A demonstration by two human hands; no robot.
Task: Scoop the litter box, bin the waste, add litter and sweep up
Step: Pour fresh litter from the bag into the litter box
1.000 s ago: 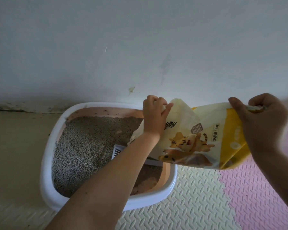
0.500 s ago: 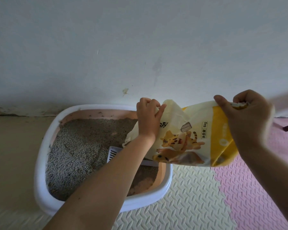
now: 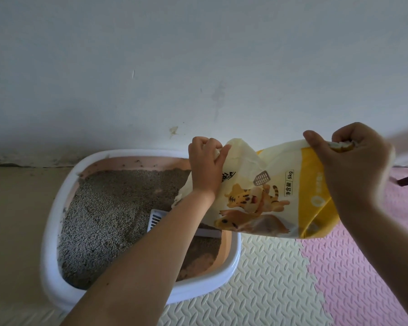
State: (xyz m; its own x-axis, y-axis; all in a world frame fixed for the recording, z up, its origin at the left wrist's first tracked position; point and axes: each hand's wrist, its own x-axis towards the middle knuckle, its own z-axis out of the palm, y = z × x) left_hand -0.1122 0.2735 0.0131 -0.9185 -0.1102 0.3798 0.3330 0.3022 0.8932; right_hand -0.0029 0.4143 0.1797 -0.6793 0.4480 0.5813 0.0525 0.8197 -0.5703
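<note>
While the litter bag hangs tipped on its side over the right end of the litter box, I've got both hands on it. It's glossy crinkled plastic, cream with a yellow band, cartoon tigers and "5kg" print. My left hand has its fingers curled round the crumpled cream end, low over the box. My right hand is a tight fist clamping the bunched yellow end, held higher. The bag mouth is hidden behind my left forearm, so I can't tell if anything pours.

The box is a rounded tub with a smooth white rim and a peach inner wall, sitting against the wall. The grey litter is grainy, deep on the left and thin at the near right. A white slotted scoop lies in it, partly covered by my forearm.

A cream foam mat with an embossed tread pattern joins a pink mat along a jigsaw seam.
</note>
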